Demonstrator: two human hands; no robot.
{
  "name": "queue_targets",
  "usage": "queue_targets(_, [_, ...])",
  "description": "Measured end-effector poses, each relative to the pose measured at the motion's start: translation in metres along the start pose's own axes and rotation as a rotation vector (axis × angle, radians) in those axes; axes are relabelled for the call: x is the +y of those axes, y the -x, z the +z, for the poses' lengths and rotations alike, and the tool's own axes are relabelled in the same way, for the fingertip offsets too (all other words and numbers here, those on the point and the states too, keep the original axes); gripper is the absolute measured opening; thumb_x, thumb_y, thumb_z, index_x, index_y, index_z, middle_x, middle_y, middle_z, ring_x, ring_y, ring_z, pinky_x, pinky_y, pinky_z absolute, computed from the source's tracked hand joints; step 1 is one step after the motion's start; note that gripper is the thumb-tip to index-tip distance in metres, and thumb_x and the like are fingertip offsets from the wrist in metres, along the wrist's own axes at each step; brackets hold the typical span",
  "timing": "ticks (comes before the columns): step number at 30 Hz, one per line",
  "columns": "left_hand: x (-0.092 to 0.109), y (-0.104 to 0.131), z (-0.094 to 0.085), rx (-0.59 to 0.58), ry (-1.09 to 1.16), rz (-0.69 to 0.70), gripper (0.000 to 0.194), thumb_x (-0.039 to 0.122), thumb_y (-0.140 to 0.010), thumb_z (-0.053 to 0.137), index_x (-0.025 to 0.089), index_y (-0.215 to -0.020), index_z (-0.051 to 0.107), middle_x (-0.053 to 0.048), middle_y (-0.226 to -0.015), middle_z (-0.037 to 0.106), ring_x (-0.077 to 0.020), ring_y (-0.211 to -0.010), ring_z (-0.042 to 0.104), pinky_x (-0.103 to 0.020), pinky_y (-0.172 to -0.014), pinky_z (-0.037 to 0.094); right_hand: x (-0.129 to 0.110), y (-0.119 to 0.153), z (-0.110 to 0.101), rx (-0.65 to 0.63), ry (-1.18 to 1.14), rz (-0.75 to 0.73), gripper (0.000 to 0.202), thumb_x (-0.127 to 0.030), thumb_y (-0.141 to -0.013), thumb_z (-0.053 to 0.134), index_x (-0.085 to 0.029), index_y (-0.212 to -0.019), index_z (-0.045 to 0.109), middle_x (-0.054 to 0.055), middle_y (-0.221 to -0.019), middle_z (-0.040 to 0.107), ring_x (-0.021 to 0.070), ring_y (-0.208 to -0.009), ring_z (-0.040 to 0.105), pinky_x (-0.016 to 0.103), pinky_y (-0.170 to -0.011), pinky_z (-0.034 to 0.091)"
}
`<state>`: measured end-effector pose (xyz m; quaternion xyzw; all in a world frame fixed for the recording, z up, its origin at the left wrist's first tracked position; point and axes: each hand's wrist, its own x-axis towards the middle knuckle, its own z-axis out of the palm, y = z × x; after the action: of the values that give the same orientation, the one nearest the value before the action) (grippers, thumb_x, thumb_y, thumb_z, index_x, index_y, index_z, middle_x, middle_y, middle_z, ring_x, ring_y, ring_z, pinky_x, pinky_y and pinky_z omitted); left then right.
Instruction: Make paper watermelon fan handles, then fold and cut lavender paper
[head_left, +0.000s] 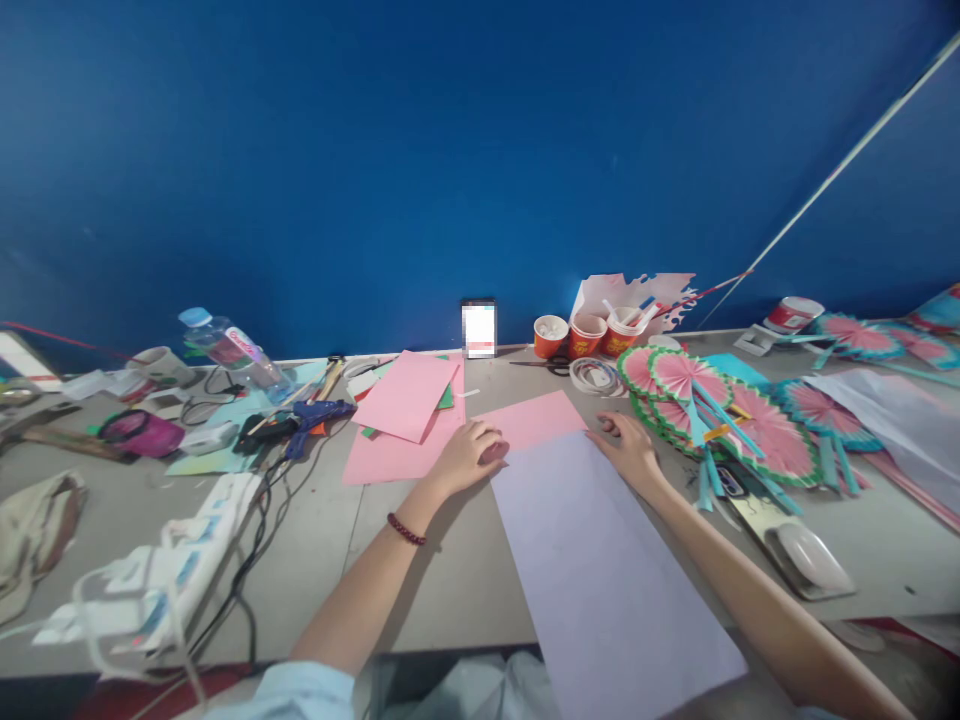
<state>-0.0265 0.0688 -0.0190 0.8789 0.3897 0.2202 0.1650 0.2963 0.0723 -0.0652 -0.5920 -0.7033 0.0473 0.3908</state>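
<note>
A long lavender paper sheet [607, 570] runs from mid-table over the front edge towards me. Beyond its far edge shows a strip of pink paper [536, 418]; whether this is a separate sheet beneath cannot be made out. My left hand [478, 455] is closed, its fingers curled at the lavender sheet's far left corner. At the far right corner, my right hand [628, 448] is closed too, thumb and finger at the paper's edge and the other fingers bent in.
Left of the sheet lie pink papers [409, 395], a blue glue gun [319, 415] and a white power strip [199, 560] with cables. Pink paper fans [750, 420], a phone [739, 485] and a mouse [810, 558] are right. Paper cups [587, 336] and scissors [551, 366] stand or lie behind.
</note>
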Motion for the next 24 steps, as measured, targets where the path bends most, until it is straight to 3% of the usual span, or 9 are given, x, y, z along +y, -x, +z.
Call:
queue_targets(4, [0.007,-0.001,-0.006,-0.062,-0.015,0.032,0.015,0.027,-0.090,0.050,0.022,-0.093,0.064,-0.004,-0.105,0.062,-0.0181,-0.097,0.054,-0.033,-0.087,0.044,-0.003,-0.001,-0.002,-0.036,-0.024,-0.032,0.029,-0.047,-0.086,0.050,-0.021,-0.090,0.061,0.007,-0.079,0.062,0.0235,-0.076,0.057,0.037,-0.073,0.045])
queue_targets(8, [0.014,-0.001,-0.012,-0.126,-0.113,0.029,0.016,0.018,-0.089,0.049,0.021,-0.089,0.064,-0.004,-0.097,0.062,-0.0181,-0.091,0.055,-0.031,-0.080,0.045,-0.009,-0.003,-0.005,-0.074,-0.044,-0.096,0.023,-0.039,-0.088,0.049,-0.021,-0.077,0.058,0.006,-0.077,0.060,0.0225,-0.076,0.056,0.037,-0.073,0.045])
queue_targets(12, [0.028,0.000,-0.012,-0.202,-0.302,0.024,0.021,0.010,-0.087,0.045,0.019,-0.085,0.063,-0.006,-0.088,0.060,-0.0211,-0.090,0.055,-0.033,-0.076,0.044,-0.012,-0.001,-0.006,-0.076,-0.002,-0.125,0.020,-0.033,-0.089,0.048,-0.021,-0.083,0.064,0.008,-0.084,0.063,0.0237,-0.080,0.057,0.039,-0.078,0.045])
queue_targets(16, [0.047,0.013,-0.006,-0.208,-0.419,-0.021,0.013,0.019,-0.087,0.050,0.016,-0.090,0.062,-0.010,-0.099,0.060,-0.0240,-0.092,0.055,-0.036,-0.076,0.045,-0.016,0.003,-0.007,-0.095,0.124,-0.144,0.025,-0.031,-0.090,0.045,-0.022,-0.090,0.069,0.009,-0.090,0.063,0.0255,-0.086,0.056,0.039,-0.080,0.045])
queue_targets(20, [0.057,0.034,0.006,-0.128,-0.480,-0.054,0.031,0.032,-0.087,0.053,0.014,-0.113,0.057,-0.013,-0.116,0.058,-0.0272,-0.105,0.053,-0.039,-0.085,0.044,-0.023,0.007,-0.010,-0.127,0.270,-0.160,0.030,-0.028,-0.092,0.042,-0.022,-0.093,0.071,0.009,-0.090,0.064,0.0251,-0.087,0.056,0.037,-0.080,0.045])
queue_targets(24, [0.058,0.047,0.019,-0.036,-0.505,-0.095,0.043,0.036,-0.091,0.047,0.010,-0.123,0.053,-0.015,-0.127,0.056,-0.0278,-0.115,0.050,-0.041,-0.096,0.039,-0.028,0.009,-0.013,-0.134,0.341,-0.170,0.030,-0.032,-0.092,0.045,-0.021,-0.098,0.072,0.009,-0.096,0.065,0.0247,-0.090,0.056,0.037,-0.083,0.044])
